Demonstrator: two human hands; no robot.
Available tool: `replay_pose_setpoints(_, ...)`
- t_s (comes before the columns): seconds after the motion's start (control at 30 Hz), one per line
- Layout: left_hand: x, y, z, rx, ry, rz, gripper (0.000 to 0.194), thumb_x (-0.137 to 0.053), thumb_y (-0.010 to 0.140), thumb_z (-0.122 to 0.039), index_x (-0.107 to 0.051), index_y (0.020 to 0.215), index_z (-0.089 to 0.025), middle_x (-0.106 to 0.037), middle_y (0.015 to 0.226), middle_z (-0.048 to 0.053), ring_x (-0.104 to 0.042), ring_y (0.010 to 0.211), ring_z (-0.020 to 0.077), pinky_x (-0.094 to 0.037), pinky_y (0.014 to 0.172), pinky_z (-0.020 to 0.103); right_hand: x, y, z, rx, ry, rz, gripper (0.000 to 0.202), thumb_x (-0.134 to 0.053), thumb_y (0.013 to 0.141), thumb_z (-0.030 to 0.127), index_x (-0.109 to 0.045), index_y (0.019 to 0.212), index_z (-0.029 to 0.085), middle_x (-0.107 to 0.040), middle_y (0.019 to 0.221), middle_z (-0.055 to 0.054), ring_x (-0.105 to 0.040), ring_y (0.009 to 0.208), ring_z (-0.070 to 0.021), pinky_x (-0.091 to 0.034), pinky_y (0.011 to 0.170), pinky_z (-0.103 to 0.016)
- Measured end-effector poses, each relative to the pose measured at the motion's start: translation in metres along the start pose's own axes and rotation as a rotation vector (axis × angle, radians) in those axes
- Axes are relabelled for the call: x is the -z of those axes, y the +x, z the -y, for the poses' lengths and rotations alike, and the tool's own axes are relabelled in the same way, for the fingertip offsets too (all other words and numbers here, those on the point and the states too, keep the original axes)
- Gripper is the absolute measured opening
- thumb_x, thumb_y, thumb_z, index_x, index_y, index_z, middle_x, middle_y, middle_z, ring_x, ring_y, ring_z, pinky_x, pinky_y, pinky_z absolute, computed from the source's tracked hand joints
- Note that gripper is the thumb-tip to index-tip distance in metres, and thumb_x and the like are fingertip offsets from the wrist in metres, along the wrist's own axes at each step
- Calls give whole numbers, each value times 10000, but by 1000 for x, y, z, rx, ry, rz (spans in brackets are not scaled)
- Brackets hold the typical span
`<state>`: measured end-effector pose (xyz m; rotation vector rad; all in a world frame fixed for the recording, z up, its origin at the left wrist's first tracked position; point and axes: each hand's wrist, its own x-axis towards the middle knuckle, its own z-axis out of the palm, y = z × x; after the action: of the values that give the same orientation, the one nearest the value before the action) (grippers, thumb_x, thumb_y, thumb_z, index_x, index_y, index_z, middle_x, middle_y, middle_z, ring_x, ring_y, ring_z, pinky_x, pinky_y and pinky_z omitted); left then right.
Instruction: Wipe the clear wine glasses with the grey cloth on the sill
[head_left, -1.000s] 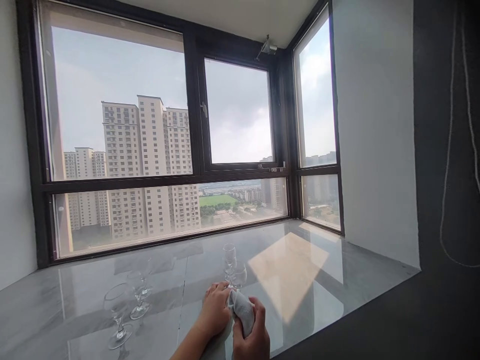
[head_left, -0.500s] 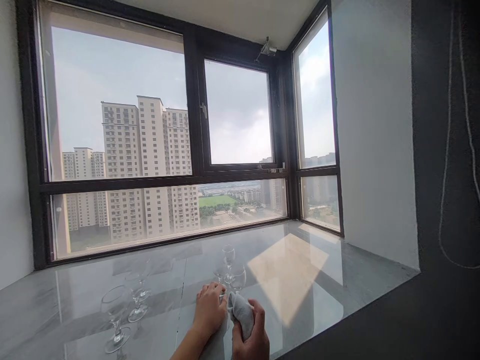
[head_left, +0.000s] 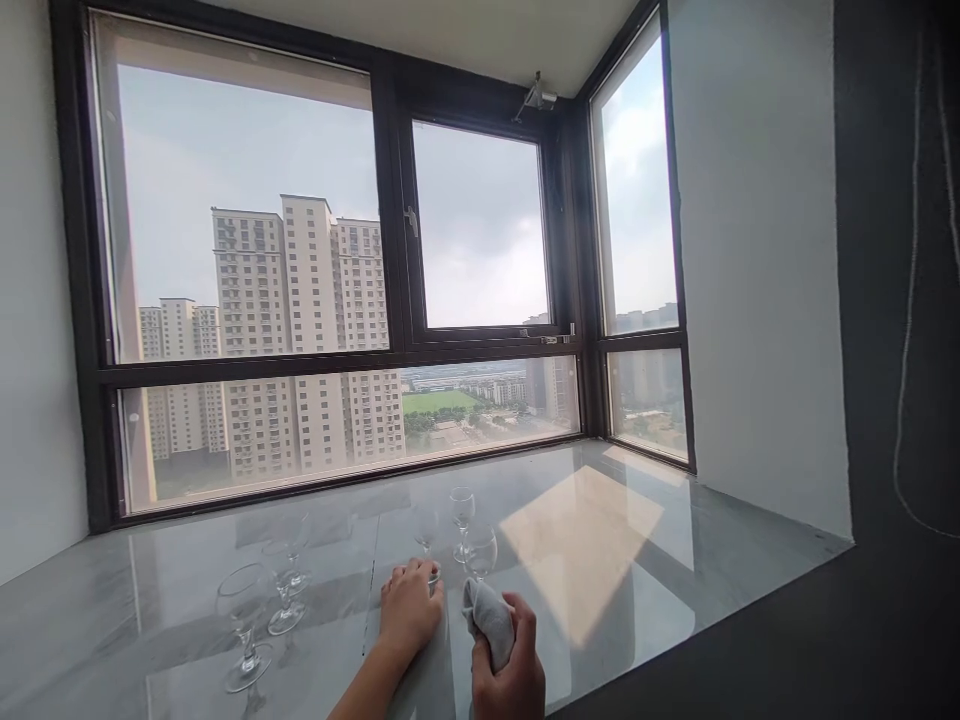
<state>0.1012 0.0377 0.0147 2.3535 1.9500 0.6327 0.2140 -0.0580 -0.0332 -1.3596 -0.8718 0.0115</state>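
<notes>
My left hand (head_left: 411,603) is closed around the lower part of a stemmed glass (head_left: 426,527), which stands upright on the grey marble sill. The fingers cover most of its stem and foot. My right hand (head_left: 517,665) grips a bunched grey cloth (head_left: 491,618) to the right of it. Just beyond the cloth stands another stemmed glass (head_left: 481,547), its lower part hidden by the cloth. A smaller glass (head_left: 463,508) is behind that one. Between the cloth and my left hand there is a gap.
On the left part of the sill (head_left: 180,560) stand several stemmed glasses, the nearest a large clear one (head_left: 245,600). Dark-framed windows (head_left: 480,345) rise along the back. The sill's front edge runs diagonally at the right, beside a white wall (head_left: 757,300).
My left hand has shifted left with the glass, away from the cloth and the other two glasses. My right hand still holds the cloth. The whole view has swung slightly.
</notes>
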Motion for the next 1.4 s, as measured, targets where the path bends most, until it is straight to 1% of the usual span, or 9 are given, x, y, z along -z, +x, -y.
replay_pose_setpoints(0.13,3,7,20,0,55,25,416,-486,845,-357,-657,1216,-278,-649,1264,62,-521,1200,300,-346,1041,480,4,1,3,-19,-10,3,380,-468,804,350,-535,1161,236,-745,1011,-95,-737,886,-293,-545,670,-325)
replay_pose_setpoints(0.3,14,17,57,-15,130,26,485,-496,839,-466,-655,1255,-277,-630,1326,62,-476,1271,311,-278,1110,517,2,2,-2,-35,-13,33,392,-471,810,391,-518,1174,254,-747,1019,-86,-735,890,-291,-542,659,-325)
replay_pose_setpoints(0.4,19,21,78,43,146,20,505,-458,860,-489,-639,1282,-280,-610,1364,59,-472,1287,303,-287,1109,504,2,2,-2,-50,-24,49,392,-464,812,395,-508,1177,260,-744,1035,-87,-730,904,-291,-539,666,-325)
replay_pose_setpoints(0.5,20,23,91,136,143,32,544,-415,882,-508,-582,1352,-291,-538,1453,49,-434,1334,301,-277,1118,500,6,2,5,-63,-69,75,394,-445,820,399,-506,1181,255,-731,1059,-105,-723,881,-301,-533,659,-334)
replay_pose_setpoints(0.67,18,28,102,241,154,30,548,-357,909,-484,-564,1369,-271,-501,1482,78,-407,1359,329,-213,1131,568,8,1,12,-41,-72,77,379,-438,828,397,-513,1171,254,-728,1054,-108,-722,849,-295,-533,641,-328)
replay_pose_setpoints(0.77,17,34,112,274,157,28,535,-367,904,-477,-572,1358,-279,-509,1476,73,-406,1363,330,-200,1136,581,3,0,7,-31,-50,41,363,-458,821,394,-527,1150,258,-741,1008,-91,-731,845,-290,-534,624,-314)
replay_pose_setpoints(0.93,15,42,126,282,123,11,531,-362,900,-477,-586,1338,-277,-518,1469,64,-415,1359,332,-237,1127,571,-6,-1,-3,-7,-26,-12,358,-466,783,359,-548,1118,263,-753,957,-69,-738,804,-288,-535,580,-313)
replay_pose_setpoints(1.2,21,41,128,329,67,4,530,-378,883,-483,-603,1312,-269,-530,1458,72,-413,1358,358,-271,1102,570,-4,-1,-3,-20,-19,-14,364,-494,773,371,-556,1118,272,-758,958,-58,-740,812,-271,-541,613,-303)
replay_pose_setpoints(1.4,23,42,132,342,46,-2,504,-381,885,-452,-615,1293,-271,-551,1439,60,-456,1319,341,-313,1082,543,-1,0,1,-27,-21,9,365,-489,787,379,-545,1128,262,-753,985,-72,-739,850,-276,-545,642,-309)
